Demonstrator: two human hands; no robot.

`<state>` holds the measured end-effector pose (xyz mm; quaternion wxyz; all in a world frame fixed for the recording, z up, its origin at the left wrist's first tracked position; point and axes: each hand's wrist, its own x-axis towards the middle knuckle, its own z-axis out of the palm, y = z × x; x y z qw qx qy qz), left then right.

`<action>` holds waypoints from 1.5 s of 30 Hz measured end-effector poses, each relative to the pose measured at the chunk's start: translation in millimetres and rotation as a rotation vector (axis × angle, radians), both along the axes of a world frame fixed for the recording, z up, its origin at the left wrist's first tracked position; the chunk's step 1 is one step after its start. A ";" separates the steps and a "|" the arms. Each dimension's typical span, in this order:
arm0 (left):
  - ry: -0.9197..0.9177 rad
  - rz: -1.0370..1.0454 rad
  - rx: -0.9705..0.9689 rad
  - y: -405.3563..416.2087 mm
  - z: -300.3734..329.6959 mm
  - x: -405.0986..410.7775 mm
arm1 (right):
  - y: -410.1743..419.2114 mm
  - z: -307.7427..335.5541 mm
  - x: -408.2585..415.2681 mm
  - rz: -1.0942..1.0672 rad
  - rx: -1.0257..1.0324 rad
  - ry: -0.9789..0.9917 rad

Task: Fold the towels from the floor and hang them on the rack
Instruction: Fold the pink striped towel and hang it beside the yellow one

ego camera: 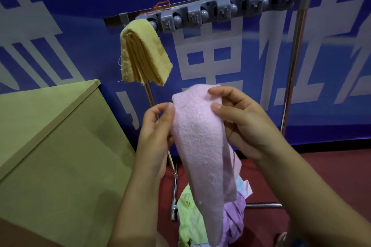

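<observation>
Pink towel (200, 146) pinched by both hands, floor pile (200, 224) partly hidden

head view: worn on the person's head | faces forward and down, wide-angle | close over both hands, left hand (155, 126) and right hand (244, 120) | silver metal rack with grey plastic clips (224, 11) near, at upper frame | single view, nothing shared

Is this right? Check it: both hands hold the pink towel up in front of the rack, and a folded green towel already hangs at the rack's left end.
One detail is wrong. The folded towel hanging at the left end of the rack is yellow, not green, as the head view shows. The rest holds: the left hand and the right hand both hold the pink towel up in front of the rack.
</observation>
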<state>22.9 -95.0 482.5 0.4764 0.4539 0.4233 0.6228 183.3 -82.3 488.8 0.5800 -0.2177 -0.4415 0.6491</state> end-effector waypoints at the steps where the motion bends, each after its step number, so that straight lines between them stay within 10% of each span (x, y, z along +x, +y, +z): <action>1: 0.012 -0.041 0.036 -2.0 -0.5 1.6 | 0.3 2.5 -0.8 0.004 0.006 0.023; 32: 0.430 -0.199 0.011 17.1 69.8 -8.2 | 5.2 24.2 4.8 -0.333 0.349 -0.308; 45: 0.324 -0.045 0.344 8.5 63.1 11.1 | 3.8 39.0 26.9 -0.358 0.542 -0.636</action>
